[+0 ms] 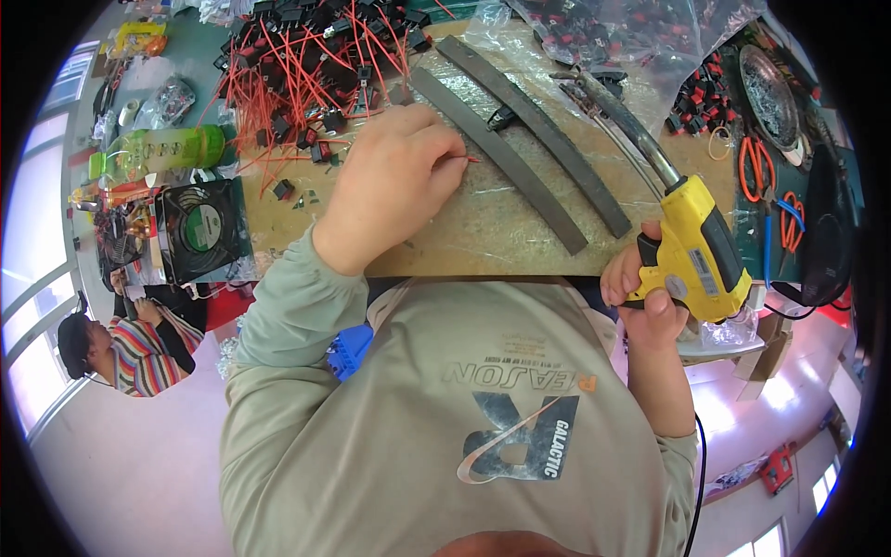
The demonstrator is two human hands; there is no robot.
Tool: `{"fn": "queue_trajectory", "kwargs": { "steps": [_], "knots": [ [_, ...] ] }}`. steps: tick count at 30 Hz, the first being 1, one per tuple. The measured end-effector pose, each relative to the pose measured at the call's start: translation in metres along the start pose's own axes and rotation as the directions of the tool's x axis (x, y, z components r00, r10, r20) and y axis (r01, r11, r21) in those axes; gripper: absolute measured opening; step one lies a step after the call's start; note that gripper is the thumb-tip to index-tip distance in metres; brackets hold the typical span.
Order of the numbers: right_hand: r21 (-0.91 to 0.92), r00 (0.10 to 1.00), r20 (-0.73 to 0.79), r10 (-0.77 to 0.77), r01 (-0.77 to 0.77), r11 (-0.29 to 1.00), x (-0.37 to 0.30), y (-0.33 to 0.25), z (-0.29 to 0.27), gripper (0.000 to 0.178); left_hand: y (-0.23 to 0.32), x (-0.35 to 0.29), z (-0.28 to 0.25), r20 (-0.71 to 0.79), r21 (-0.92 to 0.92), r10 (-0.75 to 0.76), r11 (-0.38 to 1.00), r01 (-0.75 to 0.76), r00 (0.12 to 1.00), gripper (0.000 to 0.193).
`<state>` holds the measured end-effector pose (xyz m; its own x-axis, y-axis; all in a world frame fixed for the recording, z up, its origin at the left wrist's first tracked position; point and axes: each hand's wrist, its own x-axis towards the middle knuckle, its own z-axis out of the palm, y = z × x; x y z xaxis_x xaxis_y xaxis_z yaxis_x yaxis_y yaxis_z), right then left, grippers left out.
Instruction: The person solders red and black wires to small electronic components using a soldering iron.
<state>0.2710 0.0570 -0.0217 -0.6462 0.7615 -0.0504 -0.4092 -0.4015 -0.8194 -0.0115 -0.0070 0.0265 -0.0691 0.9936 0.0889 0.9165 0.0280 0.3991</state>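
Note:
My left hand (394, 181) is closed in a pinch above the middle of the bench, and a short red wire end (473, 160) sticks out past its fingertips. The rest of that wire is hidden by the hand. My right hand (640, 292) wraps round the grip of a yellow and black soldering gun (691, 246), its long metal barrel slanting up and left over the bench. Two dark flat bars (506, 167) (557, 139) lie side by side between the hands. A small black switch (502, 118) sits in the gap between them.
Black switches with red wires (306, 65) are heaped at the back left. A clear bag of switches (640, 37) lies at the back right. Orange-handled pliers (756, 167) and a metal dish (770, 97) are on the right; a fan (200, 227) and green bottle (167, 148) stand left.

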Motion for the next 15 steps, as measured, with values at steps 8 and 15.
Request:
{"fn": "queue_trajectory", "kwargs": {
  "steps": [8,15],
  "knots": [
    [-0.034,1.0,-0.016,0.014,-0.015,0.999,-0.0001,-0.0006,0.0026,0.076,-0.0061,-0.0005,0.0018,-0.184,-0.135,0.025,0.99,-0.05,0.983,0.011],
    [-0.059,1.0,-0.027,0.013,-0.015,0.998,0.0011,-0.0013,0.0044,0.076,-0.01,-0.0049,0.0048,-0.244,-0.016,0.038,0.999,-0.044,0.969,0.014]
  ]
}}
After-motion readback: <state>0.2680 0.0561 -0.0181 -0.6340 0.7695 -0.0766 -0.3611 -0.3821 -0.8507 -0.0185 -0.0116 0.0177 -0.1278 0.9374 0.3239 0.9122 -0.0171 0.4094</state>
